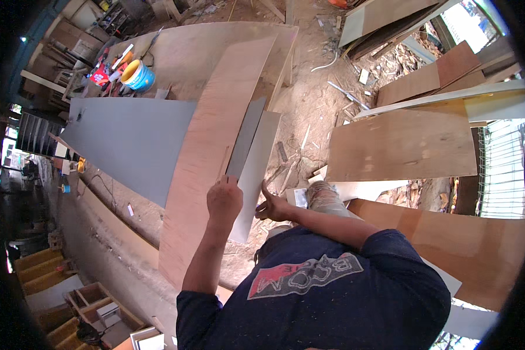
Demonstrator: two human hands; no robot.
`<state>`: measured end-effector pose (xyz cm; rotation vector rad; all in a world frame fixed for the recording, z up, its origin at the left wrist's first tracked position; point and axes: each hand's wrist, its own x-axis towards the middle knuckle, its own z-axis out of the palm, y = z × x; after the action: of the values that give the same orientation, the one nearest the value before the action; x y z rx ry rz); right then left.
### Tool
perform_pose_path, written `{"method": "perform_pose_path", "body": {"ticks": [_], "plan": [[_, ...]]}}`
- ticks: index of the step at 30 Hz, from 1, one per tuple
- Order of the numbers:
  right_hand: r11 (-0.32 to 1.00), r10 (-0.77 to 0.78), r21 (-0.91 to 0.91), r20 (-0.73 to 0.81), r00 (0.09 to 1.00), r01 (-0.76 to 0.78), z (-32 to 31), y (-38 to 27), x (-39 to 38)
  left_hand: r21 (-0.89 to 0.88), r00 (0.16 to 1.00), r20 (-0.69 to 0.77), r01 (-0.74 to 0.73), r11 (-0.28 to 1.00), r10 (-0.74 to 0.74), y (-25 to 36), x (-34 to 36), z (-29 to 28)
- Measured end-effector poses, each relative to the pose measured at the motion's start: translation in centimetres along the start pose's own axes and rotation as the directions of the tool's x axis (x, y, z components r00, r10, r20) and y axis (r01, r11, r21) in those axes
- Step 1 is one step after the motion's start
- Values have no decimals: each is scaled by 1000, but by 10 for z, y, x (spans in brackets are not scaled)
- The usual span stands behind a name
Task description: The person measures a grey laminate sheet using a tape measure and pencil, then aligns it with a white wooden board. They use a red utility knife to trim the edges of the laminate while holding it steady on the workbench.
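A long reddish-brown plywood strip [207,131] lies lengthwise across the worktable. My left hand [224,198] is closed in a fist over its right side, beside a narrow dark grey strip [246,137]. A thin, light sliver-like line runs forward from the fist; what the fingers grip is hidden. To the right, a pale grey-white sheet [259,154] slants along the table's edge. My right hand [268,205] is at that sheet's right edge, thumb stretched away from the bent fingers. Whether its fingertips touch the sheet is unclear.
A large grey sheet [131,137] covers the table's left part. Beyond it stands a blue-and-yellow bucket [139,77] among tools. Plywood panels [402,146] are at right. Scraps litter the floor [309,87]. Wooden drawer boxes [102,303] sit at lower left.
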<state>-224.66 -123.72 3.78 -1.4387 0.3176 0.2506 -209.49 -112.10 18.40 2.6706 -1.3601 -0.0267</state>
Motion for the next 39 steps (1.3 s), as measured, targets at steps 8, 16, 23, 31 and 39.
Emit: {"method": "perform_pose_path", "body": {"ticks": [8, 16, 23, 31, 39], "plan": [[966, 237, -125, 66, 969, -227, -97, -33, -5, 36, 957, 258, 126, 991, -131, 34, 3, 68], [954, 288, 145, -198, 937, -262, -281, 8, -28, -44, 831, 518, 263, 964, -203, 26, 67, 43], [927, 370, 79, -361, 856, -367, -460, 19, 6, 26, 456, 871, 330, 944, -184, 32, 235, -10], [844, 339, -177, -554, 760, -506, -646, -37, 39, 123, 407, 887, 243, 962, -217, 60, 473, -34], [897, 366, 15, -587, 723, -442, -803, -120, 124, -179, 716, 697, 146, 973, 20, 114, 666, 5]]}}
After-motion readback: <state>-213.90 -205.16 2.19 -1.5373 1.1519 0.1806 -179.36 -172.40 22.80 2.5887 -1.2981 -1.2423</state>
